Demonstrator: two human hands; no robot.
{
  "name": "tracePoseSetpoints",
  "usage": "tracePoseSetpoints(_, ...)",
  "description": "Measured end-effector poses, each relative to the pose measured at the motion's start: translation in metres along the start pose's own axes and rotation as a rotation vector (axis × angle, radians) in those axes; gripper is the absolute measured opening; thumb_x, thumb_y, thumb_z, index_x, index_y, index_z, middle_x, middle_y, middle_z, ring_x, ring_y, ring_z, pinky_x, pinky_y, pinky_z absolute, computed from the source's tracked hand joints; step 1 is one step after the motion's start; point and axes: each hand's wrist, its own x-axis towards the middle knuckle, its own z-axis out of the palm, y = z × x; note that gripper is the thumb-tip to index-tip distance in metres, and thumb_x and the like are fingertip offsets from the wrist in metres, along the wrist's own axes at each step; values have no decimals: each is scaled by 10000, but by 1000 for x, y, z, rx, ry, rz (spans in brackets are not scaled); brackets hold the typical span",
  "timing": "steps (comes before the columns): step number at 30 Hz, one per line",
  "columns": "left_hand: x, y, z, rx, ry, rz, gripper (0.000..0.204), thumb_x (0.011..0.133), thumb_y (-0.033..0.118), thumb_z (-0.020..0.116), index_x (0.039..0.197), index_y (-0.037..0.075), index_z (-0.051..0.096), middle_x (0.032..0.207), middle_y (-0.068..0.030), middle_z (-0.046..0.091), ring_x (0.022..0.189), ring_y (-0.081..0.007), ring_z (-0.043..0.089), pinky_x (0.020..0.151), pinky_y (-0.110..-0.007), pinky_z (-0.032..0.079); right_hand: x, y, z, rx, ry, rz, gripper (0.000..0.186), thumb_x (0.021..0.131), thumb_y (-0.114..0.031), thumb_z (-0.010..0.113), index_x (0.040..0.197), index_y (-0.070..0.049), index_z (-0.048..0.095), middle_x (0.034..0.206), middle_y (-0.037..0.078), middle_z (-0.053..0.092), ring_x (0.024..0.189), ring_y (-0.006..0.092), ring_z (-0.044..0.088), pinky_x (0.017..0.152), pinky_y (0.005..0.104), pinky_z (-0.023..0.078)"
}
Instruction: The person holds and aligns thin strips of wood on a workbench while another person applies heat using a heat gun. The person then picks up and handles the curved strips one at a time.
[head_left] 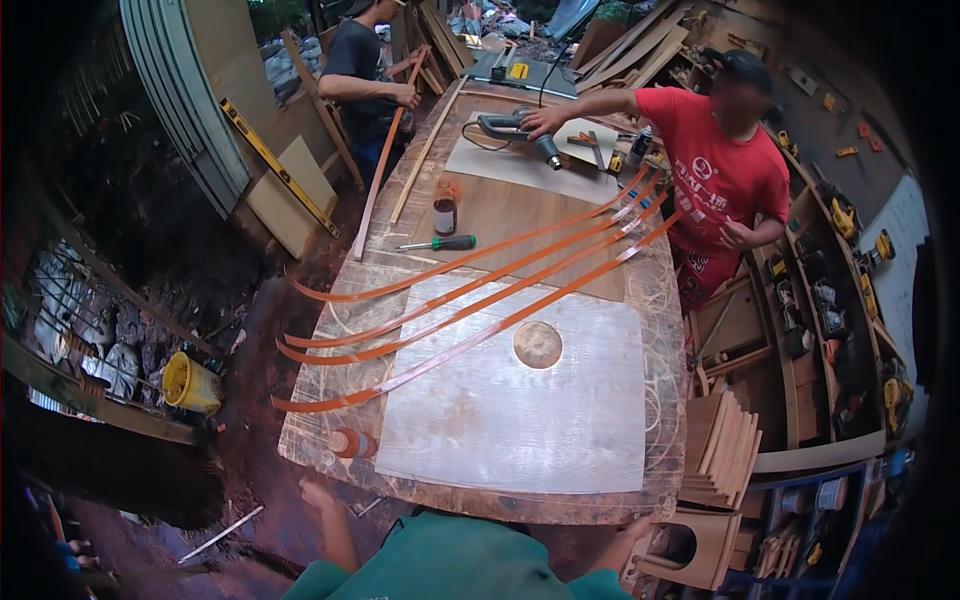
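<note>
My left hand [318, 496] hangs off the table's near left corner, fingers loosely apart, holding nothing I can see. At the near right corner, my right hand [637, 530] is by the table edge beside a wooden panel with a round cutout [705, 560]; its fingers look extended, without anything visible in them. In front of me lies a pale, whitish sheet [510, 420] with a round wooden disc [538, 345] on it. Several long, thin orange strips [480, 310] curve across the worktable [310, 420], their left ends past its edge. A small bottle with reddish-brown contents [352, 443] is near the left corner.
A co-worker in red [715, 150] rests a hand on a heat gun [540, 145] at the far right. Another person [360, 75] holds an orange strip at the far left. A screwdriver [450, 243] and jar [446, 212] lie mid-table. Stacked wooden pieces [725, 450] stand at right.
</note>
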Motion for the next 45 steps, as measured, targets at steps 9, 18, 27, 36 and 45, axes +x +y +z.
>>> tracePoseSetpoints(9,-13,13,106,960,711,72,698,969,449,178,1123,-68,621,1202,-236,596,1132,-414,551,974,-550,420,14,-3,17,2,88,26,683,935,-528,383,1334,21,461,1353,297,449,1271,422,420,1083,484,292)
tracePoseSetpoints(18,53,-68,122,-2265,1716,-451,323,807,200,578,1082,59,668,1029,-190,677,954,-382,653,826,-474,520,14,-24,33,-72,174,-23,690,933,-533,382,1327,27,466,1345,300,455,1265,422,427,1081,482,298)
tracePoseSetpoints(27,37,-59,114,-2397,1711,-430,263,794,173,561,957,28,707,956,-204,686,908,-367,668,806,-467,535,3,-40,56,-199,262,-113,696,931,-538,381,1321,32,472,1338,302,461,1260,423,433,1080,480,303)
tracePoseSetpoints(36,7,-42,138,-2654,1804,-336,264,793,173,558,956,27,708,958,-209,684,902,-366,669,805,-461,536,6,-52,68,-269,337,-121,703,929,-543,380,1314,37,478,1331,305,467,1255,424,439,1078,478,309)
tracePoseSetpoints(45,3,-44,155,-2692,1844,-323,266,793,172,555,954,27,709,960,-214,683,897,-365,670,804,-455,537,9,-55,65,-260,370,-78,710,927,-548,379,1307,42,483,1323,308,473,1249,424,445,1076,476,314)
